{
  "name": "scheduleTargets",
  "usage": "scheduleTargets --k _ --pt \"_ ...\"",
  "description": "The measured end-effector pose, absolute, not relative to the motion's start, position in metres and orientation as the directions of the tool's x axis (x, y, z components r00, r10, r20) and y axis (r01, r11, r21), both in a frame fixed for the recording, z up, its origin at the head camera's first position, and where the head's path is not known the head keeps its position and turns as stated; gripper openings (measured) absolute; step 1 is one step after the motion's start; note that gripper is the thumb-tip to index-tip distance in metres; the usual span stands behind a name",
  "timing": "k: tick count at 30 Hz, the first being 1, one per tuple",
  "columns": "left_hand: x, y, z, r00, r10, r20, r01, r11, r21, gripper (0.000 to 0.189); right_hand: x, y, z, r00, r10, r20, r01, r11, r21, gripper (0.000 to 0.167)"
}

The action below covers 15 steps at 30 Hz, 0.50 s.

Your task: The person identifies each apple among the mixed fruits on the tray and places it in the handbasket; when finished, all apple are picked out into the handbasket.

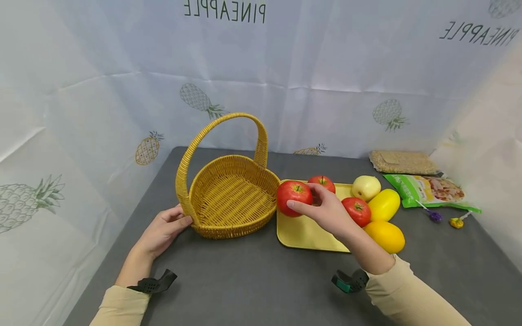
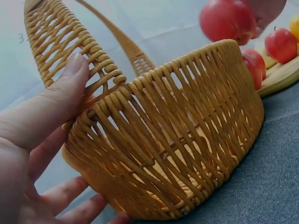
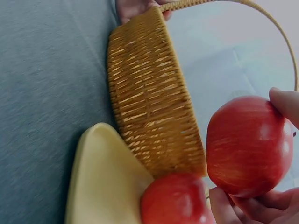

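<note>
My left hand (image 1: 165, 228) grips the yellow wicker basket (image 1: 228, 232) at the foot of its arched handle. Its thumb presses the handle (image 2: 93, 51), and the other fingers lie against the outer wall. Nothing lies inside the basket. Between thumb and fingers, my right hand (image 1: 326, 208) holds a red apple (image 1: 294, 198), raised beside the basket's right rim. The left wrist view shows this apple (image 2: 226, 21) above the rim's level. Below it is the yellow tray (image 1: 302, 233), with another red apple (image 1: 322, 182) at its back and one more (image 1: 357, 211) to the right.
A pale yellow round fruit (image 1: 366, 187), a yellow oblong fruit (image 1: 384, 205) and an orange-yellow fruit (image 1: 385, 237) sit at the tray's right. Farther right lie a green bag (image 1: 432, 190), a tan packet (image 1: 403, 162), and purple (image 1: 435, 217) and yellow (image 1: 456, 222) wrapped lollipops. A pineapple-print curtain (image 1: 285, 113) hangs behind.
</note>
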<state>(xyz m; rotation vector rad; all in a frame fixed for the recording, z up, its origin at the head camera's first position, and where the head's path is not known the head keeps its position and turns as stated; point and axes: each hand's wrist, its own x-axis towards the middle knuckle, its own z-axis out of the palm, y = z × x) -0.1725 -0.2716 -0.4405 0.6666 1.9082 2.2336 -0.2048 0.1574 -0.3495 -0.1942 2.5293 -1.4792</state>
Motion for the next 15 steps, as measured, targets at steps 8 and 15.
scheduleTargets --k 8,15 --pt "-0.171 -0.272 -0.444 -0.884 0.389 0.259 0.197 -0.193 0.961 0.029 -0.225 0.135 -0.338 -0.949 -0.293 -0.115 -0.025 0.437 -0.899 0.076" --pt "-0.174 -0.273 -0.444 -0.880 0.393 0.265 0.204 -0.191 0.960 0.029 -0.238 0.124 -0.327 -0.939 -0.309 -0.152 -0.020 0.489 -0.872 0.077"
